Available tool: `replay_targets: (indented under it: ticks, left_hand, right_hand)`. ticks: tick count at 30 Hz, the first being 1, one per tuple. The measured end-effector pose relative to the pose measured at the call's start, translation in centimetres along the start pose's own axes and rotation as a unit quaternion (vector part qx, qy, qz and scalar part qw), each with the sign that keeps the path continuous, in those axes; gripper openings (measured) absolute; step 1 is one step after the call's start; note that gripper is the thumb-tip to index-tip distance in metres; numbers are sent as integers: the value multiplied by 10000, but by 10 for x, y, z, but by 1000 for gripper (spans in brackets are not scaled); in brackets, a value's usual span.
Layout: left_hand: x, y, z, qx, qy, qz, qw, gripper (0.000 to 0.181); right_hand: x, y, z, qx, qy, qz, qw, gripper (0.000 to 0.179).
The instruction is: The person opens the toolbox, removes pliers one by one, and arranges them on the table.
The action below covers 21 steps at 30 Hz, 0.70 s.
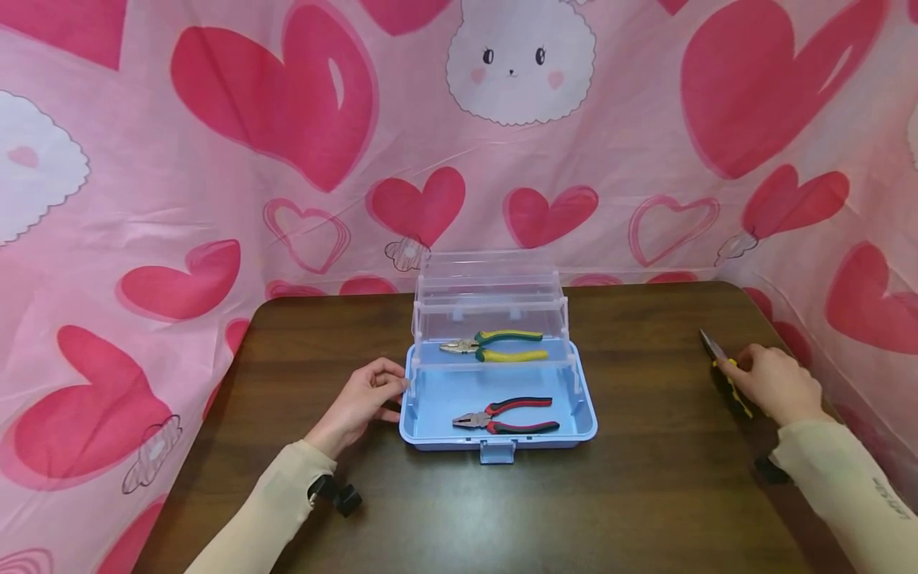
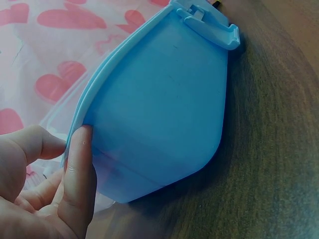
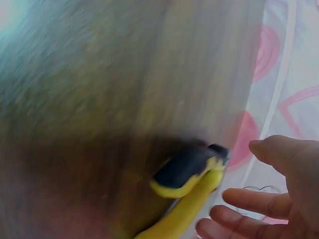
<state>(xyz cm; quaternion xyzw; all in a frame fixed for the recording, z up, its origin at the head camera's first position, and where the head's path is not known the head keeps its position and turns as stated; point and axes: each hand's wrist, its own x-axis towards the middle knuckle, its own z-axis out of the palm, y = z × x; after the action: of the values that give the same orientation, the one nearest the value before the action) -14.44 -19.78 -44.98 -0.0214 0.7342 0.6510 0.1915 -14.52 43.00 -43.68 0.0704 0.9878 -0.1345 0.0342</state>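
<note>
My left hand [image 1: 367,395] pinches the left rim of a light blue toolbox [image 1: 430,414] between thumb and fingers; the left wrist view shows the grip on the toolbox [image 2: 159,99] from the side. The transparent lid [image 1: 491,279] stands raised at the back. In the box lie red-and-black pliers [image 1: 502,416], and behind them green-and-yellow pliers [image 1: 495,346] show in the clear tray. Far right, my right hand [image 1: 778,384] is at long-nose pliers [image 1: 731,387] with yellow-and-black handles. In the right wrist view its fingers are spread beside the handles [image 3: 187,199], not closed around them.
A dark wooden table [image 1: 631,510] carries everything. The toolbox latch [image 1: 497,453] hangs down at the front. Pink heart-patterned cloth [image 1: 545,159] rises behind the table and along both sides, close to my right hand. The right wrist view is blurred.
</note>
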Motion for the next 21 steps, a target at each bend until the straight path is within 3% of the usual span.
replay_targets:
  ticks: [10, 21]
  left_hand:
    - [0, 1, 0, -11, 3, 17, 10000, 27]
    - [-1, 1, 1, 14, 65, -5, 10000, 27]
  right_hand:
    - [-4, -44, -2, 44, 494, -605, 9969, 47]
    - [-11, -94, -6, 254, 686, -1240, 9896, 52]
